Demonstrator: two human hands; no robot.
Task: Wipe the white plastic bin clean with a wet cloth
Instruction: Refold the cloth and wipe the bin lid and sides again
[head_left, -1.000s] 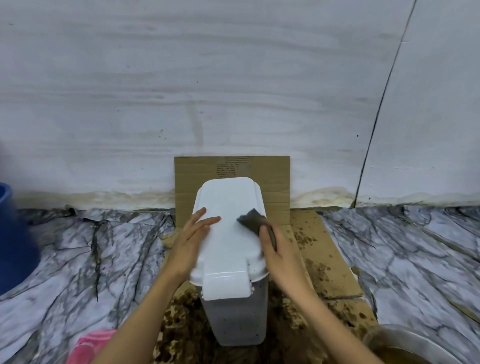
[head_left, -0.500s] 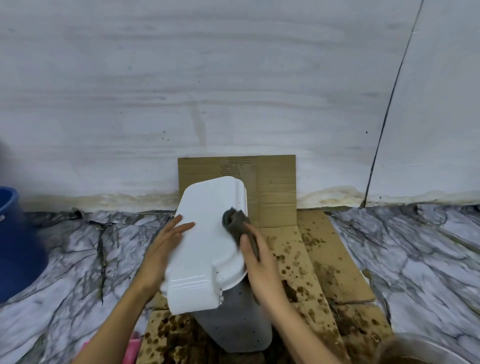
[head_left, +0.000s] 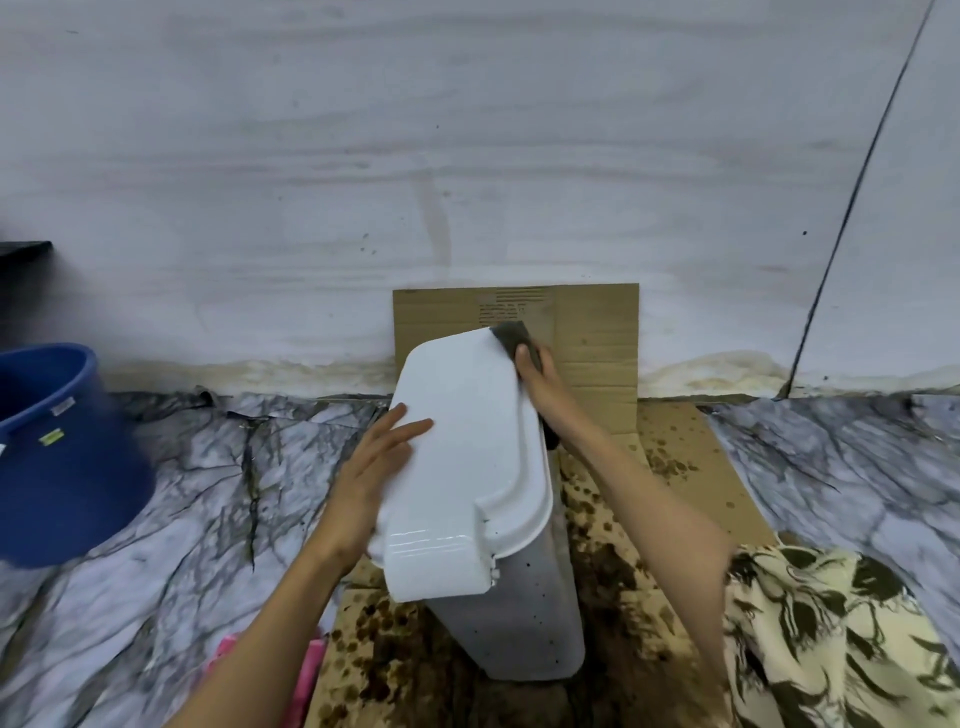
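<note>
The white plastic bin (head_left: 467, 457) stands on stained cardboard, tilted to the left, its shiny lid facing me and its speckled side wall showing below. My left hand (head_left: 376, 457) lies flat and open against the lid's left edge, steadying it. My right hand (head_left: 543, 387) grips a dark wet cloth (head_left: 511, 335) and presses it on the lid's far right corner. Part of the cloth hangs down behind the bin's right rim, under my wrist.
A blue bucket (head_left: 57, 447) sits at the left on the marble-pattern floor. Brown-spotted cardboard (head_left: 670, 462) covers the floor and leans on the white wall. Patterned cream fabric (head_left: 831, 639) lies at the lower right, something pink (head_left: 306, 670) at the bottom.
The bin has tipped and turned further left. My right hand slid the cloth from the lid's middle up along its right edge to the far corner. My left hand stayed on the lid.
</note>
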